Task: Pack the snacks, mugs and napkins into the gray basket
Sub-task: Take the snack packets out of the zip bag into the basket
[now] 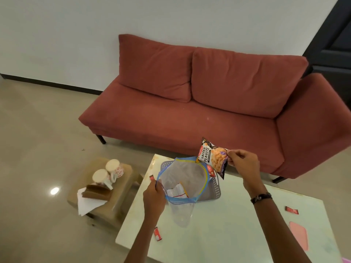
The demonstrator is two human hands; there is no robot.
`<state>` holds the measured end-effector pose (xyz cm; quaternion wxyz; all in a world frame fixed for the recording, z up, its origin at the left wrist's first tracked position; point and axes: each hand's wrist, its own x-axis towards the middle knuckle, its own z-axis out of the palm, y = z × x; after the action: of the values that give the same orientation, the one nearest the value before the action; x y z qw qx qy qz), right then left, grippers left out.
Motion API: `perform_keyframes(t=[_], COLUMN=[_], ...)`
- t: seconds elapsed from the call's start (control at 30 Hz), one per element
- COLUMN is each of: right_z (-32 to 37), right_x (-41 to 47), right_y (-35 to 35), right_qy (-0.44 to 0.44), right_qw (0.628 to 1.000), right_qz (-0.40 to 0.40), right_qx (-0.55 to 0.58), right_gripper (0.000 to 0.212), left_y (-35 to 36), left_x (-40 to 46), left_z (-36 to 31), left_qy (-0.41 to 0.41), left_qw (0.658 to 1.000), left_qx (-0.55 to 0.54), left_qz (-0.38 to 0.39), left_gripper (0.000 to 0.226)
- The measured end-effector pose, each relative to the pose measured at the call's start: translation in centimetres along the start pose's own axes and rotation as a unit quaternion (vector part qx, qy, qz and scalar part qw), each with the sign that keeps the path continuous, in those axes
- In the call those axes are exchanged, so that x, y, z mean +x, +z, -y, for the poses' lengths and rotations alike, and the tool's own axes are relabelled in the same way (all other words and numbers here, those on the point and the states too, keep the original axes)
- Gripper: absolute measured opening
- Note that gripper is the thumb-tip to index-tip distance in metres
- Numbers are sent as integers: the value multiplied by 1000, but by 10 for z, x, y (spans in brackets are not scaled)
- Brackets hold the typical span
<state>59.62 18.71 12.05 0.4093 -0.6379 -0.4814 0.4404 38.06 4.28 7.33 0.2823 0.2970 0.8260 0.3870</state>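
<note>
Peanut packet: held in the air at 1 o'clock of the plastic bag, tilted, lower corner over the bag's rim; "Salted Peanuts" is legible, the smaller print is not
Right hand: pinches the packet's right edge between thumb and fingers; a dark bracelet sits on the wrist
Plastic bag: clear, with a blue zip rim, mouth held wide open; some packets lie inside, seen blurred through the film
Left hand: grips the bag's rim at 9 o'clock, fingers curled over the edge
Gray basket: on the table behind the bag, mostly hidden by it; only a perforated wall and rim show, and the red packet at its rim is half covered
Table: pale glossy top, near edge cut off by the frame; small red sachets lie at 3, 7 and 9 o'clock of the bag
Mugs: two, white with red print, on a low stool at 9 o'clock of the table
Napkins: white, on the stool's near corner under a brown holder
Sofa: red, at 12 o'clock
</note>
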Motion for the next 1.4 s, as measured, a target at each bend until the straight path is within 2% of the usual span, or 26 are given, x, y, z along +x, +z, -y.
perform_keyframes(t=[0.13, 0.27, 0.47, 0.67, 0.77, 0.83, 0.9, 0.97, 1.03, 1.13, 1.2, 1.3, 1.4], right_z=[-32, -75, -179, -297, -332, -336, -331, -325, -313, -301, -298, -301, -316], right_x=[37, 74, 81, 52, 47, 50, 57, 68, 82, 107, 118, 119, 112], right_y=[5, 18, 52, 110, 127, 125, 114, 106, 104, 111, 117, 124, 128], right_qy=[83, 189, 219, 242, 245, 241, 232, 166, 138, 158, 153, 96, 170], right_qw=[994, 965, 953, 948, 961, 967, 952, 918, 912, 901, 907, 931, 919], right_qz=[-18, -25, -45, -88, -104, -71, -7, -1, -32, -13, -17, -92, -54], right_qx=[63, 179, 203, 186, 74, -35, -201, -361, -385, -403, -393, -341, -351], right_gripper=[9, 14, 11, 12, 11, 10, 10, 17, 31, 51, 55, 50, 52], left_y=[17, 41, 58, 78, 85, 85, 84, 83, 83, 83, 85, 89, 92], left_x=[9, 37, 60, 65, 66, 65, 64, 63, 63, 65, 65, 64, 62], left_z=[10, 31, 70, 95, 98, 98, 97, 95, 93, 91, 92, 95, 95], left_qy=[4, -27, -40, -81, -62, -38, -20, -17, -23, -6, 3, 17, 19], left_qw=[1000, 999, 998, 994, 995, 997, 998, 998, 997, 997, 996, 996, 996], left_qx=[-10, 12, -19, -66, -63, -58, -56, -60, -73, -82, -85, -87, -90], left_qz=[3, -16, -42, -38, -43, -33, -21, -11, 0, 12, 12, 15, 19], left_gripper=[33, 28, 35, 30, 31, 33, 34, 32, 31, 43, 45, 44, 46])
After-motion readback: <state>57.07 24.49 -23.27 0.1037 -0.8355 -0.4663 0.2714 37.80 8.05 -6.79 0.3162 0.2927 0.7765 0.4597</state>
